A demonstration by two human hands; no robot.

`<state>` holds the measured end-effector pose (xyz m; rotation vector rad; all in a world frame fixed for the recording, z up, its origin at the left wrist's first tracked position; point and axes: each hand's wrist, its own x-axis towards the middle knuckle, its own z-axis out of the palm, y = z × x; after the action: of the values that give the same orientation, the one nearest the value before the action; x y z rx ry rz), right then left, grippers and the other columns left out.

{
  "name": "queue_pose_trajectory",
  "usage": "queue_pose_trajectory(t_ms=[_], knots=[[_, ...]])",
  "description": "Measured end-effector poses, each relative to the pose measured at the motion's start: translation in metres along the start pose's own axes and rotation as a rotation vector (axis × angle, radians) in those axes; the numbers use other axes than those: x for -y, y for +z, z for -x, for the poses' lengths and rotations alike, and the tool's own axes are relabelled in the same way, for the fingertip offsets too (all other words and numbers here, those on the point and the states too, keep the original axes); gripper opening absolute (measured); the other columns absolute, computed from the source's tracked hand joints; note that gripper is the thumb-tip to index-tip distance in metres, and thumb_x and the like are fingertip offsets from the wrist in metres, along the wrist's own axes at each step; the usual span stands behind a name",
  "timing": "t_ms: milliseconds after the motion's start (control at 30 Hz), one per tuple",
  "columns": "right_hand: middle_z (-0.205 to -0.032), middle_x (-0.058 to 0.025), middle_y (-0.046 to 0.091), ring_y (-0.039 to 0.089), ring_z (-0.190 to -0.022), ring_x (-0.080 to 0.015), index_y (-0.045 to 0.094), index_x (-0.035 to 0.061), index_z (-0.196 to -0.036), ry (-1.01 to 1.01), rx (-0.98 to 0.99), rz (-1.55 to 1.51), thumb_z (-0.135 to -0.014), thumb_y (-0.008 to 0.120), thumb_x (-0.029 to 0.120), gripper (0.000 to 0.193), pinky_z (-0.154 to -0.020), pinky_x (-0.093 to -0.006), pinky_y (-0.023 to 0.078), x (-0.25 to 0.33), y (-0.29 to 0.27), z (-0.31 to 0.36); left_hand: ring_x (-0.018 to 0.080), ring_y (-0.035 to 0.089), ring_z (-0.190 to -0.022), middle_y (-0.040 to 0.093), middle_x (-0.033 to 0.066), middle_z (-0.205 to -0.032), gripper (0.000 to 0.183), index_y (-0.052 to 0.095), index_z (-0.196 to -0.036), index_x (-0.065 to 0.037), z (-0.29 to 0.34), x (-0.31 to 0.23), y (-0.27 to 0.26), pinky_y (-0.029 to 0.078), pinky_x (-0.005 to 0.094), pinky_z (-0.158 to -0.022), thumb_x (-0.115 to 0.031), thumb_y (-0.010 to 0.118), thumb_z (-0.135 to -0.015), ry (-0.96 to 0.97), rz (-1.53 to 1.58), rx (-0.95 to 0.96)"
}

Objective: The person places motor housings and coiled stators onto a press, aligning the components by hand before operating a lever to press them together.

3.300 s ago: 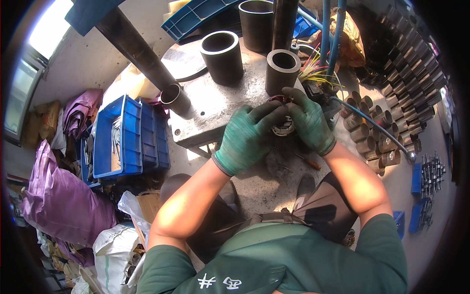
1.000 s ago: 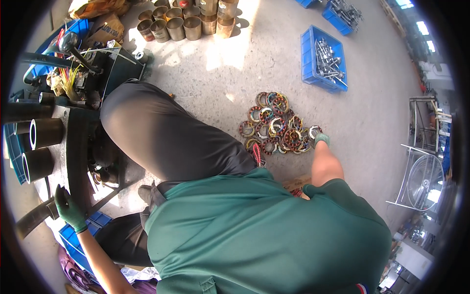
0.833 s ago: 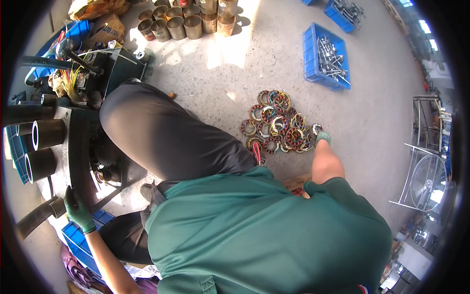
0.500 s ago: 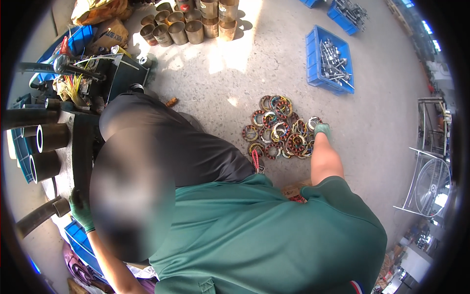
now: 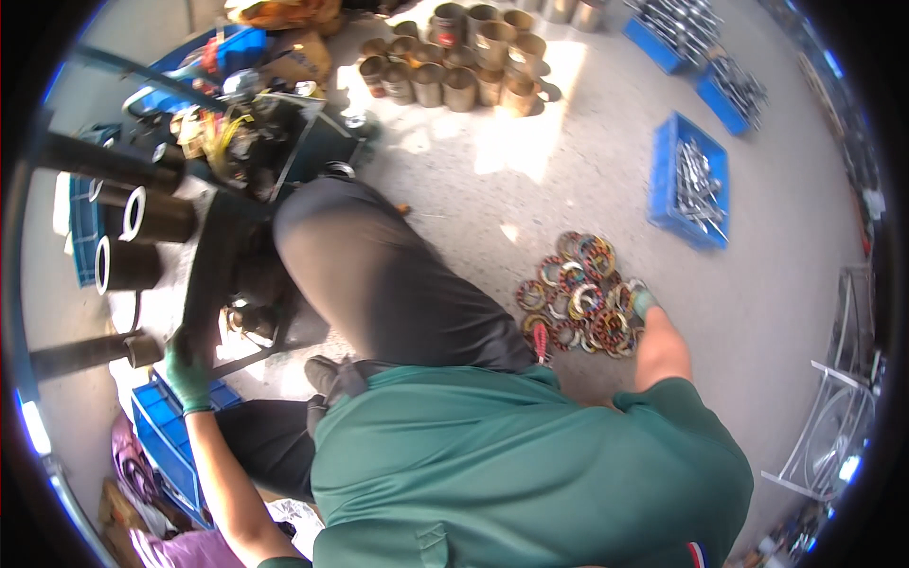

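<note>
A loose pile of wound motor stators [image 5: 579,301], ring-shaped with coloured wires, lies on the floor right of my legs. My right hand [image 5: 646,303], in a green glove, reaches down to the pile's right edge. Its fingers close on the rim of one stator there. Far to the left, my left hand [image 5: 189,374], gloved in green with dark fingers, rests against the edge of a metal machine table [image 5: 204,275]. Those fingers blend into the shadow, so their grip cannot be made out.
Thick metal tubes [image 5: 161,216] stand out from the machine at left. Several open metal cylinders [image 5: 461,87] are grouped at the back. A blue crate [image 5: 668,194] of metal shafts stands beyond the stators, with more crates behind it. A fan [image 5: 838,426] stands at right.
The view has swung, so the scene sits further right and, around the stators, lower. My right hand stays at the pile's right edge, and my left hand stays at the machine table.
</note>
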<state>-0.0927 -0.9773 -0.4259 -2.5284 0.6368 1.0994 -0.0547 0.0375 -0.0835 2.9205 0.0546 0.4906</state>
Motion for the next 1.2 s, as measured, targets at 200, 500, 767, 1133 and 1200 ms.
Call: queue_pose_trajectory(t_ms=[200, 500, 767, 1133, 1200], knots=[[-0.147, -0.0203, 0.060, 0.058, -0.132, -0.0349, 0.064, 0.0037, -0.140, -0.693, -0.003, -0.014, -0.106, 0.043, 0.044, 0.057, -0.112, -0.0437, 0.044, 0.268, -0.064, 0.085, 0.0385, 0.072, -0.095, 0.073, 0.0176, -0.108, 0.033, 0.072, -0.120, -0.009, 0.027, -0.025, -0.019, 0.058, 0.0450, -0.085, -0.014, 0.079, -0.088, -0.122, -0.031, -0.087], [-0.143, -0.0200, 0.060, 0.059, -0.128, -0.0355, 0.064, 0.0035, -0.138, -1.612, 0.249, 0.265, -0.103, 0.047, 0.040, 0.053, -0.110, -0.0436, 0.045, 0.615, -0.033, 0.277, 0.0292, 0.072, -0.083, 0.068, 0.0137, -0.094, 0.027, 0.068, -0.110, -0.006, 0.027, -0.067, -0.062, 0.058, 0.0395, -0.073, -0.005, 0.076, -0.084, -0.247, 0.255, -0.829], [-0.139, -0.0197, 0.060, 0.059, -0.125, -0.0361, 0.063, 0.0034, -0.136, -1.958, 0.479, 0.572, -0.101, 0.050, 0.037, 0.051, -0.107, -0.0435, 0.046, 0.721, 0.046, 0.374, 0.0178, 0.068, -0.090, 0.066, 0.0100, -0.101, 0.023, 0.065, -0.112, 0.000, 0.209, -0.113, -0.161, 0.056, 0.0325, -0.081, 0.003, 0.070, -0.089, -0.479, 0.335, -1.126], [-0.134, -0.0193, 0.061, 0.060, -0.120, -0.0369, 0.062, 0.0032, -0.133, -2.016, 0.577, 0.754, -0.097, 0.055, 0.033, 0.048, -0.104, -0.0434, 0.048, 0.772, 0.072, 0.401, 0.0294, 0.075, -0.105, 0.074, 0.0174, -0.121, 0.043, 0.070, -0.129, -0.003, 0.550, -0.266, -0.351, 0.059, 0.0389, -0.096, -0.030, 0.074, -0.096, -1.551, -0.590, -0.669], [-0.133, -0.0193, 0.061, 0.060, -0.120, -0.0370, 0.062, 0.0031, -0.133, -2.006, 0.577, 0.772, -0.096, 0.056, 0.032, 0.047, -0.104, -0.0433, 0.048, 0.778, 0.068, 0.397, 0.0347, 0.070, -0.119, 0.073, 0.0176, -0.127, 0.046, 0.072, -0.128, -0.008, 0.622, -0.311, -0.390, 0.054, 0.0444, -0.104, -0.041, 0.066, -0.097, -1.866, -0.797, -0.339]])
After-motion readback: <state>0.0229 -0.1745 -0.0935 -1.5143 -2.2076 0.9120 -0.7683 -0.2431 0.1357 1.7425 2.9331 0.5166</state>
